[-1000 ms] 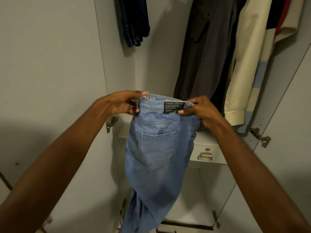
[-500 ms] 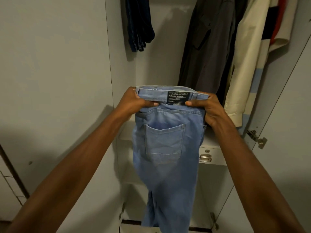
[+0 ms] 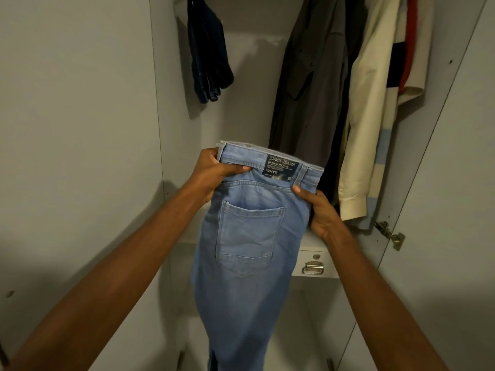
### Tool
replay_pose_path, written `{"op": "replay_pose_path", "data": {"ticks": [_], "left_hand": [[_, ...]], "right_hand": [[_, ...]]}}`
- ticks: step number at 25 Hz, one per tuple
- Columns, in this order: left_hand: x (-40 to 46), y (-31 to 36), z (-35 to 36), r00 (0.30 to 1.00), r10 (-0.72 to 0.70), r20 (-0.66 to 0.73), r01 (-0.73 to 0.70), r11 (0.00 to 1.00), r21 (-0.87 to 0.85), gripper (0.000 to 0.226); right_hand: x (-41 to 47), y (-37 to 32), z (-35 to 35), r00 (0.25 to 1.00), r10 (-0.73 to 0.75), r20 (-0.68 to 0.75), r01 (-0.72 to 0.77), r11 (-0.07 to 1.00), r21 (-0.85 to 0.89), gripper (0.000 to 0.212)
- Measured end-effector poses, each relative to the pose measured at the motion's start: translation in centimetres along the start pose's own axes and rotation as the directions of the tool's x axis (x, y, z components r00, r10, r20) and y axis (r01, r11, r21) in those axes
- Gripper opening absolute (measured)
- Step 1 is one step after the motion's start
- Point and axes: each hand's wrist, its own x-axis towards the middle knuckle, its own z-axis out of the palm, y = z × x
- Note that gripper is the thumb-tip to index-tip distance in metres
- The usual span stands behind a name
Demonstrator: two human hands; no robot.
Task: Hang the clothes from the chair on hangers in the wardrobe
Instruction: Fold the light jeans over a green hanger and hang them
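Light blue jeans (image 3: 249, 253), folded lengthwise, hang in front of the open wardrobe (image 3: 251, 76) with the back pocket and a dark waist label facing me. My left hand (image 3: 214, 174) grips the left end of the waistband. My right hand (image 3: 320, 210) pinches the right side just below the waistband. The legs drop out of view at the bottom. No hanger for the jeans is visible, and the chair is out of view.
Dark blue jeans (image 3: 210, 57) hang at the upper left inside. A grey shirt (image 3: 313, 84), a cream shirt (image 3: 367, 119) and a striped garment (image 3: 409, 49) hang on the right. A drawer with a metal handle (image 3: 312, 267) sits below. Open doors (image 3: 75, 129) flank both sides.
The jeans have risen and tilted slightly. My right hand slid from the waistband's top edge down to the side below it. The view shifted upward.
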Motion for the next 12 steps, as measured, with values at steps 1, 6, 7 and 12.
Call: {"op": "replay_pose_path", "data": {"ticks": [1, 6, 7, 12], "left_hand": [[0.2, -0.1, 0.2, 1.000, 0.012, -0.003, -0.012, 1.000, 0.027, 0.042], [2.0, 0.7, -2.5, 0.996, -0.028, 0.087, 0.011, 0.981, 0.194, 0.044], [2.4, 0.9, -3.2, 0.992, -0.039, 0.117, 0.012, 0.974, 0.227, 0.044], [5.5, -0.6, -5.7, 0.999, 0.001, 0.051, -0.015, 0.961, 0.275, 0.044]], "right_hand": [[0.1, 0.5, 0.0, 0.999, -0.010, -0.035, 0.010, 1.000, 0.004, 0.034], [1.4, 0.1, 2.0, 0.974, -0.172, -0.144, 0.144, 0.971, -0.190, 0.024], [1.8, -0.1, 2.3, 0.971, -0.192, -0.144, 0.157, 0.962, -0.223, 0.026], [5.8, 0.2, 3.9, 0.948, -0.305, -0.097, 0.270, 0.925, -0.267, 0.024]]}}
